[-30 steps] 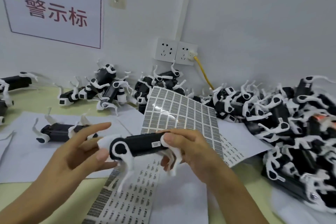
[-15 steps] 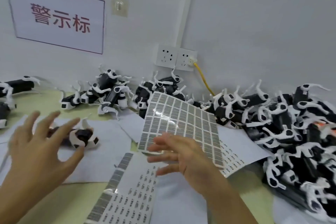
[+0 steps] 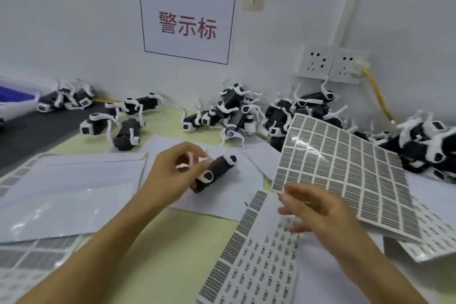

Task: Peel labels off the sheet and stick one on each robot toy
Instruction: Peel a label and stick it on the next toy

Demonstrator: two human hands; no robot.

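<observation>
White wall and a pale green bench [image 3: 158,237] framed the work. One robot toy [image 3: 214,174] was pinched by the left hand [image 3: 172,175]; the right hand [image 3: 318,212] hovered relaxed, empty, beside the label sheet [image 3: 345,170]. Many toys [image 3: 424,145] probably remained unlabelled.

Left hand [image 3: 172,175] dropped the robot toy [image 3: 214,173] onto paper at 12 o'clock; right hand [image 3: 318,210] released, now over label sheet [image 3: 345,170].

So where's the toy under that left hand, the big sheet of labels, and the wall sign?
robot toy [image 3: 217,170]: head view, on its black body.
label sheet [image 3: 345,170]: head view, middle of the label grid.
wall sign [image 3: 187,24]: head view, on the red characters.
</observation>
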